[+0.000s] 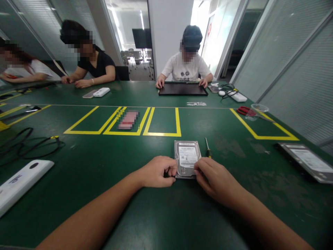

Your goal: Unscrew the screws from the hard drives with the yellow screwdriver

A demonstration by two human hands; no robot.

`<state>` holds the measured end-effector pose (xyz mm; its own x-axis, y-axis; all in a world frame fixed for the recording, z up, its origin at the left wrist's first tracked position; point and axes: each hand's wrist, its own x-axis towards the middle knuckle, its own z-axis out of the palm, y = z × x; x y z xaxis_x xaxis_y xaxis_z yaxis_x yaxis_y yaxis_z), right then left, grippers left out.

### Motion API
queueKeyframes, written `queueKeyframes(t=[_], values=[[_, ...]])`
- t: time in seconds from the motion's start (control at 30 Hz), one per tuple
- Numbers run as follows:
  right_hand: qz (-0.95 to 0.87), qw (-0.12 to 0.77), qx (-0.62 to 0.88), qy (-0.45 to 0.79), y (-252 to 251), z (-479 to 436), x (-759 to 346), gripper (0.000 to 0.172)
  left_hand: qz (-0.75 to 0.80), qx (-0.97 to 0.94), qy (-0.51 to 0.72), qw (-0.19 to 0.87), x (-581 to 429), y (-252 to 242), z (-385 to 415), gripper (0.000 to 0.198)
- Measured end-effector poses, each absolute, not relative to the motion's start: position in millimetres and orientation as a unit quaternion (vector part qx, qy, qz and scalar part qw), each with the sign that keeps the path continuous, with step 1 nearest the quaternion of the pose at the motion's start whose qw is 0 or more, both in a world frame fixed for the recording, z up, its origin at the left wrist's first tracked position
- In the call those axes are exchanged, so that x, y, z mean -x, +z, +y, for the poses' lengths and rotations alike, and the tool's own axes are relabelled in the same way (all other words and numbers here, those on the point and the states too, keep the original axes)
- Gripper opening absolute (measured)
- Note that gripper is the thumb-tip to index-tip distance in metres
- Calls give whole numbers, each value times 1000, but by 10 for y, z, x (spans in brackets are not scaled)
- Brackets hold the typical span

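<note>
A silver hard drive (187, 156) with a white label lies flat on the green table (109, 166) just in front of me. My left hand (157, 172) is curled, its fingertips pinching the drive's near left corner. My right hand (213, 178) grips the near right corner with bent fingers. A small screwdriver (207, 147) lies on the table right beside the drive, apart from both hands.
A second hard drive (307, 160) lies at the right edge. A white device (20, 182) and black cables (28, 144) are at the left. Yellow taped boxes (162, 121) mark the middle. Red scissors (246, 111) and a clear cup (258, 109) sit far right. Three people sit across the table.
</note>
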<state>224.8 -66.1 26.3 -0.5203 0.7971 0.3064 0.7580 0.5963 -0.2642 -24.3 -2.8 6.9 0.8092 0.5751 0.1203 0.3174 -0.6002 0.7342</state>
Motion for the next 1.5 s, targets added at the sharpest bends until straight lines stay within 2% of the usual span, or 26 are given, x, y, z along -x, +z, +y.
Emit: queueKeyframes(t=[0.27, 0.43, 1.07, 1.5], values=[[-897, 175, 402, -64, 163, -690, -2243, 16, 224, -877, 203, 373, 248, 71, -60, 11], [-900, 166, 390, -99, 114, -683, -2276, 17, 216, -889, 232, 331, 219, 76, -112, 10], [-902, 180, 385, -81, 88, -674, -2308, 17, 203, -920, 219, 255, 153, 94, -206, 15], [-900, 185, 388, -70, 74, -663, -2309, 15, 219, -941, 119, 227, 244, 291, -547, 13]])
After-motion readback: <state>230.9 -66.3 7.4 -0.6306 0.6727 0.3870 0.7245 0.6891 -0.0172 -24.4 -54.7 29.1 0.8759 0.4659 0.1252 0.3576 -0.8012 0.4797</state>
